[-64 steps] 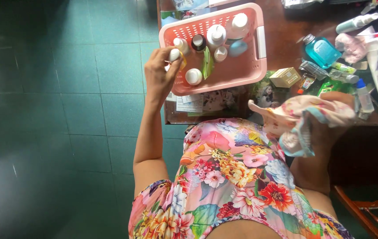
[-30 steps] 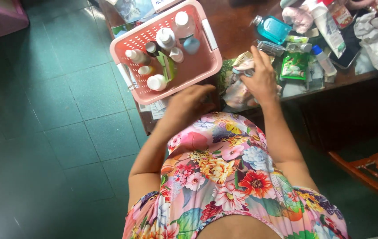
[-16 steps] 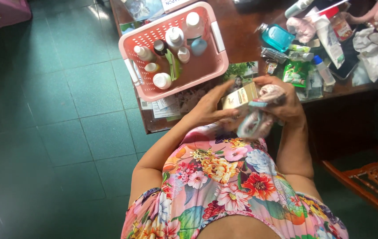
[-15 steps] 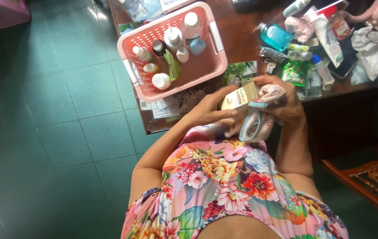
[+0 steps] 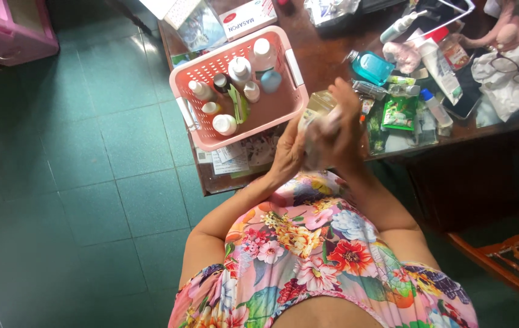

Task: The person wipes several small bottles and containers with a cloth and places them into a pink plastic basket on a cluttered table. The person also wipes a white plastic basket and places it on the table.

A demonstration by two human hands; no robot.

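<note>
As it sits mid-frame over the table edge, the small beige cardboard box (image 5: 318, 102) is pinched between the left hand (image 5: 288, 157) and the right hand (image 5: 346, 130), which also clutches a floral cloth (image 5: 317, 136). Judgement: light, crushable; best held by opposite flat faces.

A home room: green tiled floor (image 5: 89, 182), cluttered wooden table (image 5: 326, 54) with toiletry bottles in a pink basket (image 5: 274, 115).
</note>
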